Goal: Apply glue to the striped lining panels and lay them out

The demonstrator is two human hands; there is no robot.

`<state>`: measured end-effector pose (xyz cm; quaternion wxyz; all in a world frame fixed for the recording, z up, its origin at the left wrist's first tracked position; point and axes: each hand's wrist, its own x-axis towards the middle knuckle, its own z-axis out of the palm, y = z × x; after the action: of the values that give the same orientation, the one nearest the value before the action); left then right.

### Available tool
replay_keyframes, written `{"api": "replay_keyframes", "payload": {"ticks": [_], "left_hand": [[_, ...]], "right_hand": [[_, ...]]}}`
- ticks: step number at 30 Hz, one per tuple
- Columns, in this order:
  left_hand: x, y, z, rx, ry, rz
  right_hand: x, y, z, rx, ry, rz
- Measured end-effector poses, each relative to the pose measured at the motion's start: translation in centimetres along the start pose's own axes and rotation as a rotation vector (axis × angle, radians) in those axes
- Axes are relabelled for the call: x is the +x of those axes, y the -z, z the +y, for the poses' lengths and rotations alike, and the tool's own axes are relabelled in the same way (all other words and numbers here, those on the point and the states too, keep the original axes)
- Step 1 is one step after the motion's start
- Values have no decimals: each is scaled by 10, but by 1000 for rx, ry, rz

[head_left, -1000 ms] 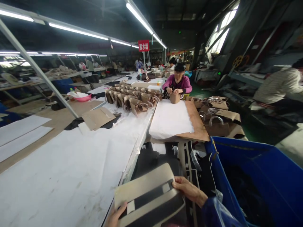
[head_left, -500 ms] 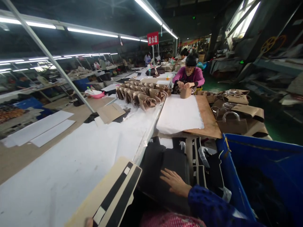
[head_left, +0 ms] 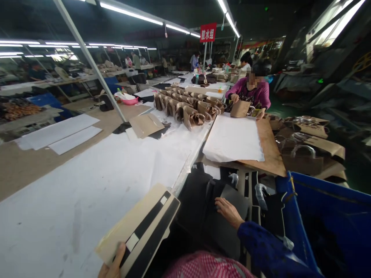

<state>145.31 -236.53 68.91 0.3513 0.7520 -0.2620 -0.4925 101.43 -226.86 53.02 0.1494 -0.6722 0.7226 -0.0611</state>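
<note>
My left hand (head_left: pixel 114 264) is closed on the lower left end of a beige bag panel (head_left: pixel 145 220). Two black strips and two small white patches show on this panel, which is tilted over the edge of the white-covered table. My right hand (head_left: pixel 228 212) is at the left edge of a black panel (head_left: pixel 236 199), its fingers curled over that edge; the thumb is hidden. Beneath and beside it lie more black panels (head_left: pixel 193 193). To the right are black pieces with beige edging and a plastic-wrapped handle (head_left: pixel 261 195).
A blue bin (head_left: pixel 327 185) stands at the right. Ahead, a co-worker (head_left: pixel 249 90) handles a brown bag (head_left: pixel 240 109) at a board with white paper (head_left: pixel 233 137). Rows of brown bags (head_left: pixel 193 116) stand on the table (head_left: pixel 87 200). Stacked bags (head_left: pixel 313 154) lie far right.
My view has turned left. My right hand has gone from lying spread on the black panels to curled fingers at one panel's edge, which is now tilted. More of my left hand shows.
</note>
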Motion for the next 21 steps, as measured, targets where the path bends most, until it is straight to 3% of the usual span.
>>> {"api": "replay_keyframes", "payload": {"ticks": [1,3,7,13,21], "left_hand": [[-6,-5,10,-83,120,4],[-17,-14,29,-191,202,-42],[-22,-27,50,-153,131,-95],[0,-29,45,-248,147,-242],[7,-22,38,-293,174,-258]], "right_hand": [[-5,-1,-1,-3,-21,9],[-9,-3,-3,-9,-59,18],[-3,-2,-7,-28,-122,14],[17,8,-10,-45,42,-174],[18,22,-13,-234,104,-245]]}}
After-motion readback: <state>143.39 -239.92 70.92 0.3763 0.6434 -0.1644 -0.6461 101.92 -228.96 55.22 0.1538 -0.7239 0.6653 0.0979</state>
